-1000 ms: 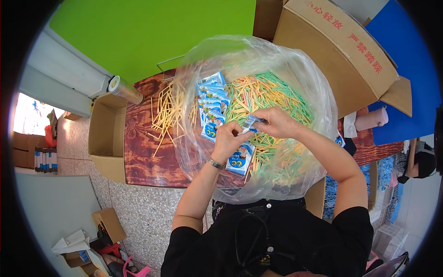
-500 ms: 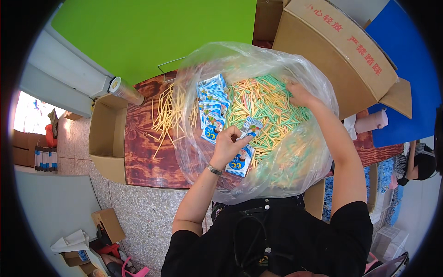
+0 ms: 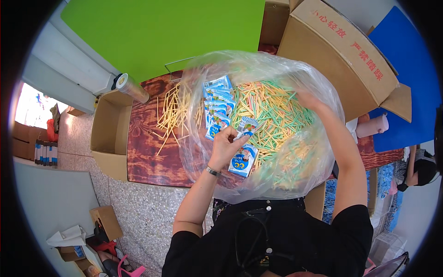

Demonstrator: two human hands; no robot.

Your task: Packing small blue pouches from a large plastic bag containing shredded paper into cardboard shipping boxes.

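A large clear plastic bag lies spread on the table, heaped with short thin sticks in yellow, green and pink. Between the thumb and fingers of my left hand is a small blue-and-white packet, held over the near left side of the heap. Several similar packets overlap in a row to its left, and one more packet lies just below the hand. My right hand reaches to the far right edge of the sticks; its fingers are blurred and partly hidden.
Loose pale-yellow sticks are scattered on the red-brown wooden table left of the bag. A clear cylindrical container stands at the table's left end, near an open carton. A large cardboard box rises behind the bag, and a pink cylinder lies right.
The view has shifted slightly. My right hand has moved a little down and right along the edge of the sticks. My left hand keeps its hold on the packet.
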